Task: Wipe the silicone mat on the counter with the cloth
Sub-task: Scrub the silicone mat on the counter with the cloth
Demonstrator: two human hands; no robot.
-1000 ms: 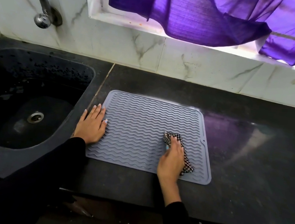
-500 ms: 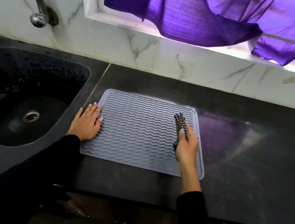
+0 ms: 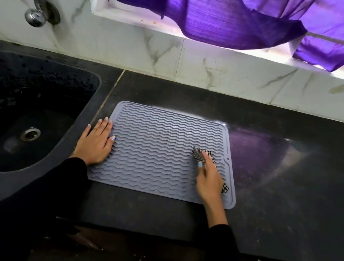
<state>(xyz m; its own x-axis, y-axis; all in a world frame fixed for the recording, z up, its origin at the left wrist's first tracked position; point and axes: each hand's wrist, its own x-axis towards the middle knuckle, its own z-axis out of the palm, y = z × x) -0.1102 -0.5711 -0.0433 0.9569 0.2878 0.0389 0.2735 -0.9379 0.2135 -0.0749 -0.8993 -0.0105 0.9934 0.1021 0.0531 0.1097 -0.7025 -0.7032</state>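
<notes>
Grey wavy-ridged silicone mat point(image 3: 155, 150) lies flat.

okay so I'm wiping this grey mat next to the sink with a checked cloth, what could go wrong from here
1. The cloth is bunched small under your right hand at the right side, so most of the silicone mat could be missed.
2. Only your left hand, flat on the mat's left edge, pins it; a hard stroke might slide it on the counter toward the sink.
</notes>
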